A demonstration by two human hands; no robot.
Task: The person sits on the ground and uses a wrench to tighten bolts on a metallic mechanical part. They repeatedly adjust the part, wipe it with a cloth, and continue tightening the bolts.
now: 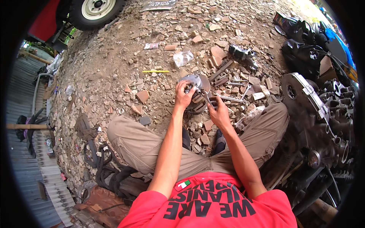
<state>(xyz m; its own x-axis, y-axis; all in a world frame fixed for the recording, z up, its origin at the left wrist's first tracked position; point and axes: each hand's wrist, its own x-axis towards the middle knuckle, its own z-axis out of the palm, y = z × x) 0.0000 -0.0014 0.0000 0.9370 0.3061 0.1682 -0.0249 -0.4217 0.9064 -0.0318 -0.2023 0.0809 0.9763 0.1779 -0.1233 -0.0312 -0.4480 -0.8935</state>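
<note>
A round grey metal machine part [195, 80], with a brownish disc on its right side, is in front of my knees over the rubble. My left hand [183, 95] grips its near left side, with fingers curled over the top. Closed around a wrench [207, 98], my right hand [219, 112] holds the tool's head against the part's near right side. The underside of the part and the exact spot where the wrench meets it are partly hidden. Just right of my right hand, another wrench [231, 99] lies on the stones.
Broken tile and stones cover the ground. A dark metal part [243, 56] lies ahead right, and a yellow strip [155, 71] ahead left. A large engine block [323, 125] stands at my right. Black hoses [104, 167] lie at my left, and a vehicle wheel [97, 11] is far left.
</note>
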